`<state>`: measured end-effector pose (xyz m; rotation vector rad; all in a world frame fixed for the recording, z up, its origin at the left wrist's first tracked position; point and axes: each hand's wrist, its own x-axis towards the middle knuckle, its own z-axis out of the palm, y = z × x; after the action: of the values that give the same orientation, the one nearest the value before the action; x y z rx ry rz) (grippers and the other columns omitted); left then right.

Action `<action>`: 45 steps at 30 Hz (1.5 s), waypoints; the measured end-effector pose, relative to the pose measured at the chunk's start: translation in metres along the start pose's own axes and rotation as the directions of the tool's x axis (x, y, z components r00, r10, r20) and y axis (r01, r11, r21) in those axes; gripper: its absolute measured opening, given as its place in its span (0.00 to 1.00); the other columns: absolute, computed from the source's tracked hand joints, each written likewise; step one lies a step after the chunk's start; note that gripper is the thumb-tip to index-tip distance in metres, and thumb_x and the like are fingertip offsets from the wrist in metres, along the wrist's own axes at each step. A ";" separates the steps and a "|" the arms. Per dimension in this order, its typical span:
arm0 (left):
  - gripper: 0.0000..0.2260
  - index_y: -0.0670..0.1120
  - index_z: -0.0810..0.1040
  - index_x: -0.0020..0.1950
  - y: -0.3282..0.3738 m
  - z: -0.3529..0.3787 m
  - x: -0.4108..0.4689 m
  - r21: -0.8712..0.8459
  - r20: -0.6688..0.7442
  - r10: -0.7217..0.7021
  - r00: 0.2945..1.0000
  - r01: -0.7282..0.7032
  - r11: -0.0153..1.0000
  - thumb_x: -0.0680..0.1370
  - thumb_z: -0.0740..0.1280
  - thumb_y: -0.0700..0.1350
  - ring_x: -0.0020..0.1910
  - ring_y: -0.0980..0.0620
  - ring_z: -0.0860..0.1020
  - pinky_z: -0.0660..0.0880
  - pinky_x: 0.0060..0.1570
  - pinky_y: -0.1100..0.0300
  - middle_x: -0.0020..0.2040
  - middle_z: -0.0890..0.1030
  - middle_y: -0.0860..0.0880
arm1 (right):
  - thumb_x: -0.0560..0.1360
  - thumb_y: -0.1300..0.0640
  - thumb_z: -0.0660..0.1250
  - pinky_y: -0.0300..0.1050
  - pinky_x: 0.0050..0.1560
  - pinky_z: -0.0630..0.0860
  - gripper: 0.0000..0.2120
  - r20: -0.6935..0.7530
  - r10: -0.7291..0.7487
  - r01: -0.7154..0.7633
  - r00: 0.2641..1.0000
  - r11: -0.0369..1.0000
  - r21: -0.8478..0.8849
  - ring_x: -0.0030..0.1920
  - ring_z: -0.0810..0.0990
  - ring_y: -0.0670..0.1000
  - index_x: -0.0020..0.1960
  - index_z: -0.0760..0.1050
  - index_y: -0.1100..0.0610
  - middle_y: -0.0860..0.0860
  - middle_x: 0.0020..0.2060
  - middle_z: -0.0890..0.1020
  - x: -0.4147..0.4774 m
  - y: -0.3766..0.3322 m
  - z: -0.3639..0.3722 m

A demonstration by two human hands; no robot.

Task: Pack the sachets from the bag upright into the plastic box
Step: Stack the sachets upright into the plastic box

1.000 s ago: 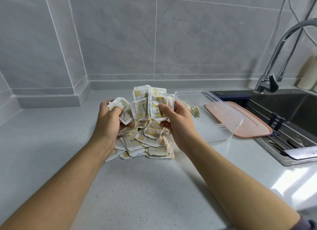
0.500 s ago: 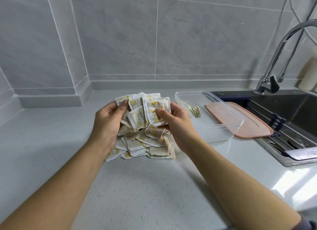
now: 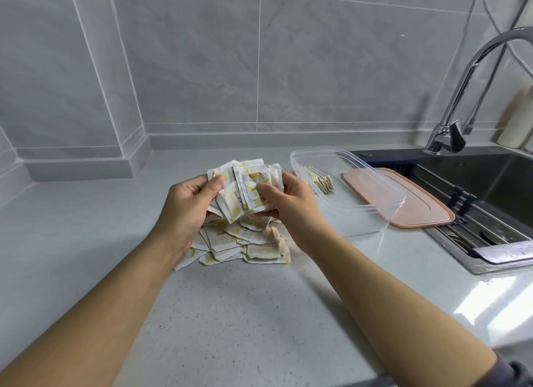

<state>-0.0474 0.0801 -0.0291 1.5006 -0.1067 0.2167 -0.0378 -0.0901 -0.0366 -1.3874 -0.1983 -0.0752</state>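
The one camera sits up on the person's head and looks forward and down at the grey countertop, so both bare arms reach in from the bottom edge. It is close: the left hand and the right hand, holding a bunch of sachets, fill the middle of the picture. The wide lens also takes in the tiled wall behind and the sink at the far right.

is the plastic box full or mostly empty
Mostly empty: the plastic box holds only a short row of sachets at its far end; the rest of its floor is bare.
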 end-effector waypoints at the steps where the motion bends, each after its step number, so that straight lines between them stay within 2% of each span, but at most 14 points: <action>1: 0.12 0.48 0.85 0.37 0.000 -0.001 0.001 0.011 -0.010 -0.011 1.000 0.011 1.000 0.78 0.66 0.44 0.42 0.44 0.82 0.77 0.56 0.45 0.38 0.85 0.44 | 0.77 0.65 0.66 0.46 0.37 0.82 0.10 -0.007 -0.007 0.007 1.000 1.000 -0.028 0.40 0.83 0.55 0.56 0.75 0.67 0.60 0.43 0.82 0.000 0.000 0.000; 3: 0.13 0.48 0.85 0.37 -0.002 -0.002 0.002 0.036 -0.017 -0.021 1.000 0.022 0.999 0.78 0.66 0.44 0.39 0.47 0.81 0.77 0.52 0.46 0.36 0.85 0.46 | 0.76 0.65 0.67 0.46 0.38 0.82 0.07 -0.023 -0.040 0.037 0.999 0.995 -0.097 0.39 0.82 0.54 0.54 0.76 0.65 0.59 0.42 0.82 0.000 -0.001 0.000; 7: 0.12 0.48 0.85 0.37 -0.001 -0.006 0.006 0.087 -0.035 0.000 0.999 0.003 0.996 0.78 0.66 0.44 0.40 0.45 0.79 0.76 0.51 0.46 0.39 0.83 0.40 | 0.74 0.64 0.68 0.56 0.48 0.81 0.03 -0.072 -0.143 0.120 0.987 0.957 -0.265 0.42 0.82 0.54 0.49 0.78 0.61 0.61 0.43 0.83 0.002 0.000 -0.003; 11: 0.10 0.41 0.82 0.42 -0.002 -0.016 0.010 0.203 0.028 0.056 0.998 -0.060 0.977 0.76 0.67 0.47 0.40 0.45 0.77 0.72 0.46 0.52 0.41 0.81 0.34 | 0.73 0.62 0.69 0.57 0.47 0.79 0.03 -0.051 -0.222 0.189 0.974 0.914 -0.358 0.40 0.79 0.52 0.46 0.76 0.61 0.60 0.39 0.81 0.002 0.002 -0.004; 14: 0.10 0.42 0.83 0.45 -0.005 -0.017 0.008 0.268 0.143 0.020 0.990 -0.058 0.962 0.79 0.65 0.45 0.43 0.46 0.80 0.74 0.49 0.51 0.45 0.84 0.38 | 0.73 0.63 0.69 0.53 0.42 0.78 0.03 -0.029 -0.238 0.208 0.971 0.894 -0.397 0.37 0.77 0.49 0.43 0.75 0.61 0.52 0.35 0.78 0.001 0.003 -0.001; 17: 0.16 0.41 0.82 0.46 -0.006 -0.015 0.006 0.304 0.227 -0.016 0.974 -0.055 0.951 0.77 0.66 0.54 0.41 0.48 0.79 0.74 0.48 0.53 0.42 0.84 0.40 | 0.73 0.62 0.69 0.52 0.42 0.78 0.03 -0.043 -0.239 0.199 0.970 0.884 -0.423 0.37 0.77 0.51 0.44 0.75 0.61 0.53 0.35 0.78 0.002 0.004 -0.002; 20: 0.05 0.48 0.83 0.48 -0.004 -0.011 0.003 0.334 0.273 -0.016 0.962 -0.080 0.939 0.75 0.71 0.48 0.42 0.54 0.83 0.78 0.46 0.59 0.43 0.86 0.49 | 0.73 0.62 0.69 0.54 0.43 0.79 0.03 -0.069 -0.227 0.180 0.972 0.895 -0.409 0.38 0.79 0.51 0.45 0.76 0.61 0.54 0.36 0.80 0.003 0.004 -0.003; 25: 0.06 0.51 0.83 0.45 -0.005 -0.007 0.000 0.298 0.176 0.044 0.983 -0.096 0.950 0.74 0.71 0.39 0.40 0.56 0.84 0.79 0.43 0.63 0.41 0.86 0.53 | 0.74 0.60 0.69 0.54 0.45 0.80 0.04 -0.074 -0.180 0.135 0.981 0.902 -0.409 0.40 0.82 0.53 0.45 0.76 0.62 0.55 0.38 0.82 0.004 0.007 -0.003; 28: 0.07 0.50 0.83 0.46 -0.002 -0.006 0.000 0.140 0.093 0.062 0.994 -0.074 0.987 0.74 0.71 0.38 0.40 0.55 0.84 0.79 0.39 0.64 0.40 0.86 0.52 | 0.71 0.53 0.70 0.65 0.45 0.79 0.15 -0.088 -0.112 0.069 0.990 0.918 -0.391 0.45 0.82 0.64 0.48 0.75 0.65 0.64 0.44 0.81 0.004 0.007 -0.002; 30: 0.07 0.49 0.82 0.47 -0.001 -0.004 -0.001 0.050 0.076 0.057 0.995 -0.061 0.997 0.73 0.71 0.38 0.41 0.55 0.84 0.79 0.40 0.64 0.40 0.86 0.51 | 0.70 0.50 0.70 0.68 0.43 0.78 0.21 -0.070 -0.097 0.063 0.993 0.920 -0.386 0.40 0.81 0.63 0.49 0.74 0.68 0.68 0.44 0.80 0.002 0.006 -0.001; 34: 0.09 0.51 0.82 0.49 -0.002 -0.002 -0.003 0.069 0.090 0.093 0.992 -0.100 0.993 0.69 0.72 0.45 0.46 0.52 0.84 0.79 0.47 0.59 0.45 0.86 0.51 | 0.75 0.57 0.70 0.63 0.38 0.79 0.14 -0.009 -0.102 0.093 0.995 0.931 -0.354 0.34 0.79 0.59 0.46 0.74 0.70 0.61 0.35 0.78 0.001 0.005 0.001; 36: 0.10 0.51 0.82 0.49 -0.003 0.000 -0.005 0.093 0.092 0.110 0.990 -0.118 0.989 0.68 0.73 0.47 0.45 0.53 0.84 0.79 0.45 0.61 0.45 0.86 0.52 | 0.74 0.58 0.71 0.58 0.35 0.79 0.14 0.008 -0.109 0.105 0.994 0.931 -0.350 0.31 0.77 0.55 0.44 0.73 0.70 0.57 0.33 0.76 0.001 0.006 0.002; 40: 0.06 0.50 0.83 0.48 -0.004 0.002 -0.004 0.076 0.040 0.092 0.995 -0.095 0.993 0.72 0.73 0.42 0.45 0.50 0.84 0.80 0.44 0.58 0.44 0.86 0.50 | 0.77 0.58 0.67 0.47 0.30 0.79 0.12 0.045 -0.087 0.096 0.995 0.951 -0.294 0.32 0.78 0.53 0.45 0.74 0.69 0.58 0.34 0.77 0.000 0.007 0.003; 45: 0.05 0.49 0.83 0.44 -0.003 -0.001 0.001 -0.013 -0.068 0.013 0.998 -0.014 1.000 0.73 0.71 0.39 0.41 0.51 0.85 0.81 0.44 0.56 0.40 0.86 0.50 | 0.80 0.60 0.61 0.55 0.34 0.79 0.15 0.026 -0.086 0.089 0.996 0.962 -0.259 0.35 0.76 0.59 0.42 0.71 0.73 0.61 0.35 0.75 0.004 0.007 0.001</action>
<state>-0.0463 0.0812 -0.0319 1.4785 -0.0644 0.2772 -0.0325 -0.0877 -0.0430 -1.6415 -0.2694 -0.1697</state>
